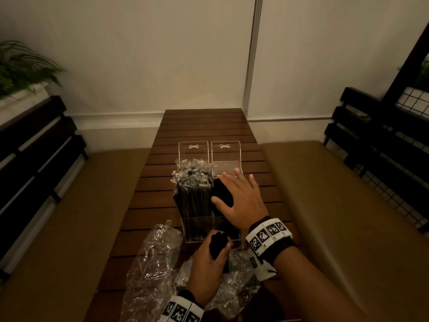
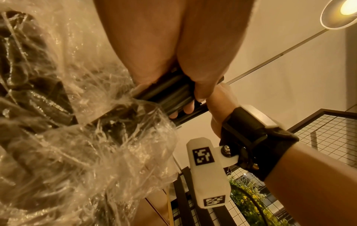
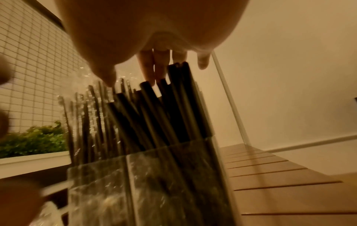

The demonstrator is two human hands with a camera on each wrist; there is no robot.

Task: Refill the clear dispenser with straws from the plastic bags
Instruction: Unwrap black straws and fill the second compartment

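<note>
A clear two-compartment dispenser (image 1: 204,225) stands mid-table with both lids (image 1: 193,149) raised. Its left compartment holds wrapped black straws (image 1: 191,194); the right one holds bare black straws (image 1: 221,194). My right hand (image 1: 239,196) lies flat with spread fingers on top of the right compartment's straws (image 3: 154,110). My left hand (image 1: 212,261) grips a bundle of black straws (image 1: 217,246) just in front of the dispenser. In the left wrist view that bundle (image 2: 170,94) sticks out of a crinkled clear plastic bag (image 2: 77,137).
Crumpled clear bags (image 1: 153,263) lie on the slatted wooden table (image 1: 204,126) near me. Padded benches (image 1: 336,205) flank the table on both sides. A planter (image 1: 21,73) sits at the far left, a wire-grid partition (image 1: 413,103) at the right.
</note>
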